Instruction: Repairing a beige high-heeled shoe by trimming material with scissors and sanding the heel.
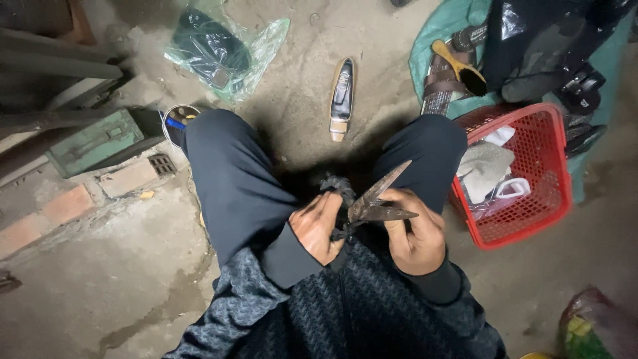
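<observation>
Seated with my knees apart, I work in my lap. My right hand point(415, 233) grips the handles of large rusty metal shears point(379, 199), whose blades stand apart and point up and to the right. My left hand point(318, 226) pinches a dark, crumpled piece of material point(337, 188) right against the blades' pivot. Which part of the piece lies between the blades is hidden by my fingers.
A flat shoe point(342, 98) lies on the concrete floor ahead. A red plastic basket point(555, 193) with cloths stands at my right knee. A wooden brush point(460, 66) and belts rest on a green sheet behind it. A green metal box point(93, 141) and a plastic bag point(222, 46) lie to the left.
</observation>
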